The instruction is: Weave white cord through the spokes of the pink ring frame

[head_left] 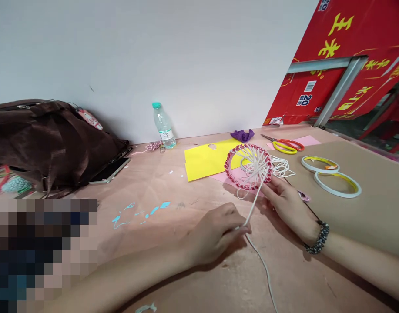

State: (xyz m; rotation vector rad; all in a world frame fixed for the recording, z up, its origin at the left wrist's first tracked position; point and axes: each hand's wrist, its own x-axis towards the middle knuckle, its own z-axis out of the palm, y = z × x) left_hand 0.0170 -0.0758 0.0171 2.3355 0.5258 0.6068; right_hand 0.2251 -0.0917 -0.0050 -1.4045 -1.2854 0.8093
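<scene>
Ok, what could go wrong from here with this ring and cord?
The white cord in the left hand could slip from the red-wrapped ring in the right hand, loosening the strands across it. The loose coil behind the ring might tangle, and the cord's trailing end could snag.

This is 1 head-worn camera, looking forward and down from above the person's own forearms. The left hand point(215, 234) and right hand point(289, 208) sit close to it in the lower middle of the frame, the tabletop point(160, 248) runs away ahead, and a white wall point(153, 56) closes the far edge. The pixelated lower-left corner is probably unreadable.
</scene>
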